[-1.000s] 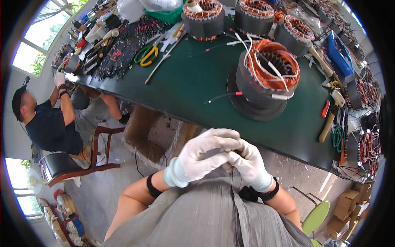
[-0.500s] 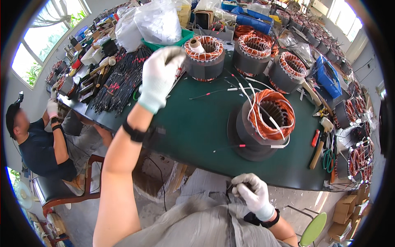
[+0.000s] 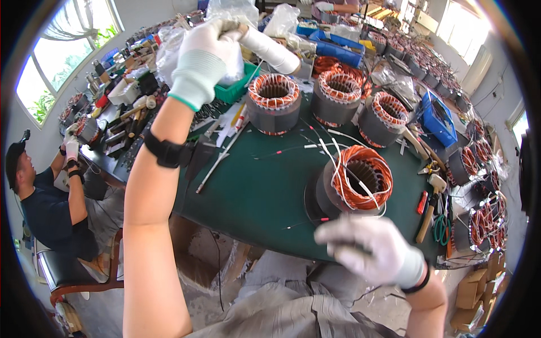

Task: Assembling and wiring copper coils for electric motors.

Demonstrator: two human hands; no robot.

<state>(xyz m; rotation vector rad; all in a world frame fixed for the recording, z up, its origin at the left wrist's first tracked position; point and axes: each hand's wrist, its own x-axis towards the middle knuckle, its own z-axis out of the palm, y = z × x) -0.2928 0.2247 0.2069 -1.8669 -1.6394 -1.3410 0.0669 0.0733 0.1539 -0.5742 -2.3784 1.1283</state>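
White cylindrical roll with a cardboard-brown core is raised beyond and left of the dark grey cylindrical stator with loose orange copper windings on the green-topped desk; the gloved left hand closes its fingers round the roll's near end. Just in front of that stator, the gloved right hand is blurred, fingers loosely curled, and whether it grips anything I cannot tell

The gloves are white, their cuffs pale green; the spool white, the tabletop dark green, the windings orange, the core perhaps grey.
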